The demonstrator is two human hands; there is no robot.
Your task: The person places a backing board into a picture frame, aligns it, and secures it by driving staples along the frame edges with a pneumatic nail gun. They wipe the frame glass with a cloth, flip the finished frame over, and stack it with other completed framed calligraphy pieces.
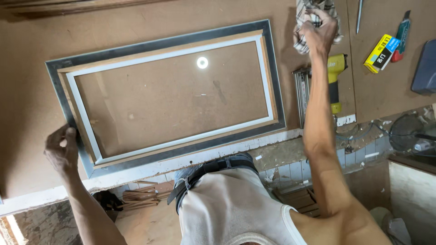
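My left hand point(61, 152) pinches the frame point(172, 43) at its corner edge; my right hand point(318, 31) clutches the cloth point(302, 16). Bare board point(136, 27) lies between.

We count six things on the bench.
One picture frame point(165, 95), one checked cloth point(305, 18), one yellow nail gun point(334, 77), one yellow box point(380, 53), one utility knife point(401, 34), one metal rod point(359, 16).

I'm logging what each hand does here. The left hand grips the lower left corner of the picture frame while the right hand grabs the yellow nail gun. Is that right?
Not quite. In the head view the right hand grabs a checked cloth, not the yellow nail gun, which lies untouched beside that arm. The left hand does grip the lower left corner of the picture frame.
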